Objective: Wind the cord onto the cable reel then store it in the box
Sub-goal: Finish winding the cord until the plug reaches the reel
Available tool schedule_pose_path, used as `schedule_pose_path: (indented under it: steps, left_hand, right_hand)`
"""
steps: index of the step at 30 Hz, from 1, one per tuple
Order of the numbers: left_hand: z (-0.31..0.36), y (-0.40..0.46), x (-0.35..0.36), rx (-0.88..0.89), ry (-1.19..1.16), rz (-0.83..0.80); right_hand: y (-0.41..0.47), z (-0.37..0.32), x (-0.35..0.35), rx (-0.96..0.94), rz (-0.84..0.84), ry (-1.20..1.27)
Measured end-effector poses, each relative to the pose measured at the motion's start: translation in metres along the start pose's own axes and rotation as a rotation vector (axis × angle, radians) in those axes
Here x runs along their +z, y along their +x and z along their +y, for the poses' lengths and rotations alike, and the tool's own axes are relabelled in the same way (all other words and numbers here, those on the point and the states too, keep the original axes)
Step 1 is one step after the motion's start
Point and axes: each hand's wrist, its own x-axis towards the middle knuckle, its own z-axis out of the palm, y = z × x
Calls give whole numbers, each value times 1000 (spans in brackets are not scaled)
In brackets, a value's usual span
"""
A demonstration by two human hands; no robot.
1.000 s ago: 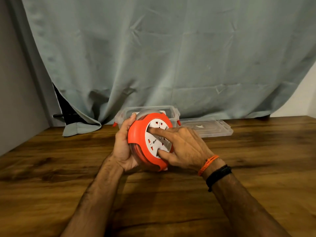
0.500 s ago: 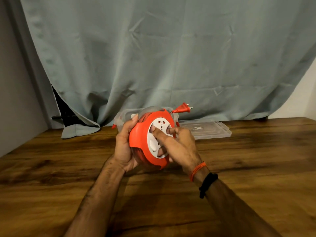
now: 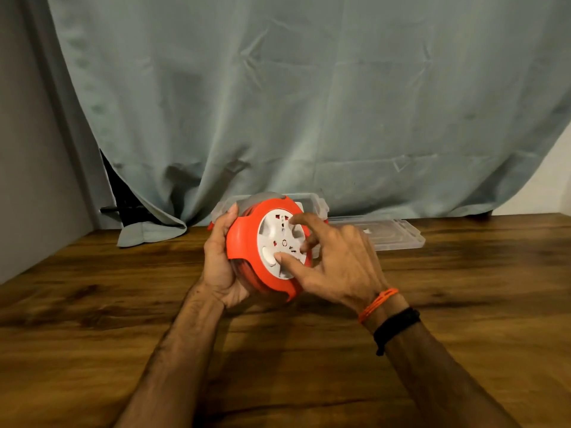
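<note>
The cable reel point(image 3: 244, 239) has an orange frame, a white socket face and a clear drum. It is held upright just above the wooden table point(image 3: 92, 304). My left hand point(image 3: 219, 261) grips its left and back side. My right hand point(image 3: 336, 257) has its thumb and curled fingers on the white socket face point(image 3: 272, 233). Orange cord point(image 3: 247, 271) shows wound inside the drum. The plug is not in sight. The clear plastic box point(image 3: 313, 201) stands right behind the reel, mostly hidden by it.
The box's clear lid point(image 3: 392, 234) lies flat on the table to the right of the box. A grey-green curtain point(image 3: 278, 103) hangs behind the table, its hem resting on the back left corner. A grey wall point(image 3: 27, 149) borders the left.
My right hand has turned on the white face, the thumb now low and the index finger high. The orange plug that stuck out at the upper right has gone from sight.
</note>
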Motion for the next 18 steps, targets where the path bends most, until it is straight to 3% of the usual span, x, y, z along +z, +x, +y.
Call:
schedule_pose_path:
  steps: [5,11,18]
  left_hand:
    - [-3,0,-2,-12,17,30]
    - [-3,-1,-1,-39,12,39]
    - [-3,-1,2,-121,13,20]
  right_hand:
    - [0,6,-5,-184,-101,-74]
    - [2,10,-1,-258,-234,-131]
    - [4,15,5,-282,-250,-174]
